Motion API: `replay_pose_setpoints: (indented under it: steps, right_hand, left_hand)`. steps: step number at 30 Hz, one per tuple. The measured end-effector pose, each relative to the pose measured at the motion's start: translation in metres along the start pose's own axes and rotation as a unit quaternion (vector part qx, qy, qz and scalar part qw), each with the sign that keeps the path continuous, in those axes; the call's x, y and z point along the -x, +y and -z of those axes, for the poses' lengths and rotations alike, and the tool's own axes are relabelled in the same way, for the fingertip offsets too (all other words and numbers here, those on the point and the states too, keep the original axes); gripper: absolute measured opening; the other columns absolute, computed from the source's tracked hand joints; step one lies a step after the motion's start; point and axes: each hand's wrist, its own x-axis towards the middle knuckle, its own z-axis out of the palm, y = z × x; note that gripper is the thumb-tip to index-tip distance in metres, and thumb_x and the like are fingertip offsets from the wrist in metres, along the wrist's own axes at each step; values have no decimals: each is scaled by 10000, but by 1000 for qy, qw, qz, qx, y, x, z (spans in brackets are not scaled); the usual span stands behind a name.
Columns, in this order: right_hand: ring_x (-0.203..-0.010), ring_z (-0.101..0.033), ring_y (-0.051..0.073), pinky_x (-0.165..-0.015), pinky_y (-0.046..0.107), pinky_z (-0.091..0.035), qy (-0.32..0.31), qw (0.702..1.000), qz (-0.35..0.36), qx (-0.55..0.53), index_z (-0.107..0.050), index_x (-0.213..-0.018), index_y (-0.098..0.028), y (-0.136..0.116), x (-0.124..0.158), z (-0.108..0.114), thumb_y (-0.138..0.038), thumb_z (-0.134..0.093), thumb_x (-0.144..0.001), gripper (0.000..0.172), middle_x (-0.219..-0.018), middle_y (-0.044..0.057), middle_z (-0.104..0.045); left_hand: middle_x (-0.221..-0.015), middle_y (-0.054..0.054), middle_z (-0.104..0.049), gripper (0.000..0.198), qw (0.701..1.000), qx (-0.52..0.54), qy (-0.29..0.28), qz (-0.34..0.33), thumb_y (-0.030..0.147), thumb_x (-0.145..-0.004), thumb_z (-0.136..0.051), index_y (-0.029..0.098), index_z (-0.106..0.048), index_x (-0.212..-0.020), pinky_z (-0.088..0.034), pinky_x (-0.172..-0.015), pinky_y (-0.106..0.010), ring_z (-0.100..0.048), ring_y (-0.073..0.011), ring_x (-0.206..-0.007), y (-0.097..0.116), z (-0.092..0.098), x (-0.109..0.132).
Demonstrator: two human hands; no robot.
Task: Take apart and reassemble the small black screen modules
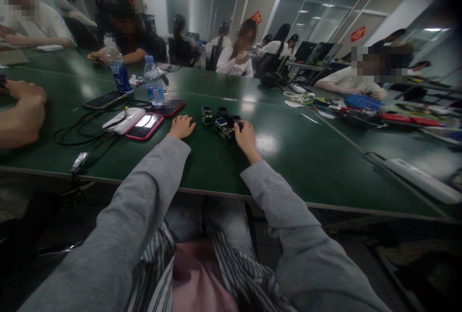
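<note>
**On a green tabletop (310, 158), two hands at small circuit modules (224, 130)**

Across the glossy tabletop, crossed by pale seams and patches of reflected light, we see the circuit modules, some with little screens, clustered between the wearer's hands. The left hand (181, 126) rests palm down, fingers loosely spread, just beside a pink-edged phone (145, 126). The right hand (246, 137) is narrowed at the cluster's right side; whether it grips a module or only touches it, we cannot tell.

Farther left we find a dark phone (105, 99), two bottles (154, 84) with blue caps or labels, and another person's forearm (21, 114). To the right lie a white power strip (422, 179) and, beyond it, a tangle of cables with a blue bundle (364, 102).

Around us, people sit at tables before glass partitions (200, 6), where red signs (357, 34) hang tilted.
</note>
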Motion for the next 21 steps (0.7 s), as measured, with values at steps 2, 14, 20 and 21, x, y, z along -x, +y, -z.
replay_pose_setpoints:
  steps: [2,14,20,21]
  right_hand:
    - [-1168,-592,322,-1010,492,-489,3,1000,7,-5,-599,-1285,-122,0,0,0,-393,-491,-1005,404,-1222,207,-612]
    - [-1168,-603,321,-1002,488,-493,-10,1000,0,-9,-593,-1290,-137,2,-1,3,-388,-491,-1014,387,-1216,199,-632]
    - [-1166,-612,319,-1002,472,-491,-26,1000,-7,-3,-585,-1301,-138,-1,0,7,-398,-504,-1022,389,-1230,200,-639]
    - [-1165,-612,318,-1002,475,-490,-26,1000,-7,-5,-585,-1297,-141,-1,0,8,-398,-506,-1021,386,-1231,199,-639]
  left_hand:
    - [-1633,-113,-433,559,1000,-4,2,3,484,-1045,-356,224,-512,-1514,-296,-1233,-535,-353,-323,-1509,1,0,1]
    - [-1639,-130,-420,601,1000,-6,-4,-3,490,-1044,-331,172,-495,-1527,-299,-1239,-539,-345,-336,-1514,0,1,1]
    - [-1639,-124,-422,592,1000,-8,-2,2,487,-1044,-335,187,-497,-1527,-300,-1238,-534,-348,-332,-1512,1,1,1]
    - [-1641,-117,-422,587,1000,-9,-2,2,488,-1045,-336,199,-496,-1529,-299,-1238,-536,-347,-328,-1513,1,1,1]
